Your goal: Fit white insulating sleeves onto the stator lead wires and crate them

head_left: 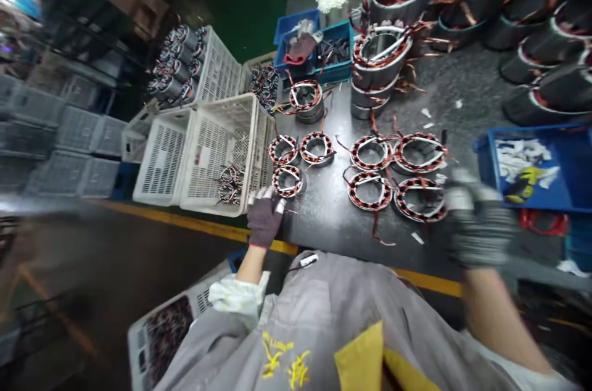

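Note:
My left hand (264,216), in a dark purple glove with pale fingertips, rests at the table's front edge. Its fingers are stretched out, thumb apart, close beside a small motor stator (297,186) wound with copper. Whether the fingertips touch it I cannot tell. Two similar small stators stand just behind that one. My right hand (481,218), in a grey striped glove, is smeared by motion, so its fingers do not show. It is to the right of a larger stator (420,217), one of several standing together with white strips across their rings.
White plastic crates (253,150) stand along the table's left side, some holding stators. A blue tray (571,184) with white scraps is at the right. Taller stacked stators (377,76) fill the back. Blue bins (340,72) hold small dark parts and a glove.

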Demonstrator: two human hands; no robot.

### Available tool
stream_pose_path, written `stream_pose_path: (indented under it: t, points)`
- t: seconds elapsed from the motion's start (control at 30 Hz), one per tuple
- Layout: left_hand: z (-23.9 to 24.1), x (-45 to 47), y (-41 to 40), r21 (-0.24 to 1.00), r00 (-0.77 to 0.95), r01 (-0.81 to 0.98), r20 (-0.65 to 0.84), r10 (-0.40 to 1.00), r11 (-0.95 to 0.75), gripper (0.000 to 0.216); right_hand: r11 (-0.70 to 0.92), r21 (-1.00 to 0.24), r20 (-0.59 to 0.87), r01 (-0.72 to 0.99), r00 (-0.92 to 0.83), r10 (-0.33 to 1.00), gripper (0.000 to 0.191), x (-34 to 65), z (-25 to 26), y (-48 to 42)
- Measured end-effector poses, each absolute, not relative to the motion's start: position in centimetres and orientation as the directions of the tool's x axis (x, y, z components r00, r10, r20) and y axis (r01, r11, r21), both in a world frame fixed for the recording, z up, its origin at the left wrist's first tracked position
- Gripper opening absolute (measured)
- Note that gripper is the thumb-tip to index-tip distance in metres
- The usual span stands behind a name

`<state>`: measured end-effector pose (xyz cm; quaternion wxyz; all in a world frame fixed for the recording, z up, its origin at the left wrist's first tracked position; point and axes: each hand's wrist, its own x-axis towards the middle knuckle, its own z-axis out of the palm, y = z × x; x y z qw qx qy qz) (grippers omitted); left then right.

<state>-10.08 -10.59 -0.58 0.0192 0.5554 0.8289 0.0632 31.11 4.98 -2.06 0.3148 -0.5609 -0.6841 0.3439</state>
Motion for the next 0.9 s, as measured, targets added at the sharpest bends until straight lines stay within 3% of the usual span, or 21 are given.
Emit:
stream_pose_path:
  t: [0.03,0.13,0.2,0.33,0.47,0.53,0.63,0.73,0.83,0.9]
  points:
    - [-0.8,-11.1,-9.9,0.093,-0.334,0.939,0.02,0.942,0.331,0.052,0.137,-0.824,0.065,0.549,-0.149,0.987,0.046,27.2,-2.3,3.7]
    - [-2.5,-12.1,-6.8,0.093,-0.121,0.987,-0.116,0.986,0.132,0.07,0.239,-0.805,-0.025,0.542,-0.435,0.9,0.048,15.5,-2.2,3.1]
    - [-4.0,-11.7,-5.2,0.122,-0.069,0.988,-0.209,0.975,0.096,0.072,0.278,-0.733,-0.086,0.621,-0.489,0.868,0.051,9.1,-2.0,5.1]
    - [-6.0,-11.7,-5.2,0.171,-0.044,0.979,-0.347,0.937,0.11,0.058,0.256,-0.573,-0.166,0.778,-0.417,0.894,0.052,1.4,-3.1,9.9]
    - [-6.3,-13.9,-7.9,0.239,0.188,0.967,-0.425,0.885,-0.09,0.055,0.196,-0.44,-0.193,0.876,-0.306,0.932,0.051,-0.9,-6.6,10.8]
    - [-6.3,-15.0,-9.2,0.262,0.267,0.952,-0.46,0.847,-0.158,0.053,0.196,-0.352,-0.219,0.915,-0.284,0.933,0.053,-0.8,-7.8,9.3]
    - [-6.7,-16.6,-10.5,0.312,0.349,0.928,-0.529,0.773,-0.206,0.028,0.239,-0.184,-0.286,0.954,-0.284,0.915,0.06,0.2,-8.0,5.0]
    - [-7.0,-18.1,-10.4,0.359,0.422,0.898,-0.537,0.73,-0.255,0.025,0.274,-0.075,-0.406,0.959,-0.28,0.87,0.065,1.1,-7.3,0.2]
    - [-7.0,-19.5,-9.6,0.407,0.392,0.892,-0.483,0.783,-0.196,0.034,0.242,-0.04,-0.495,0.969,-0.23,0.838,0.064,1.6,-7.0,-3.3]
    - [-6.8,-20.5,-9.1,0.518,0.243,0.854,-0.478,0.844,0.047,0.039,0.198,-0.053,-0.508,0.979,-0.197,0.838,0.064,1.8,-7.1,-4.3]
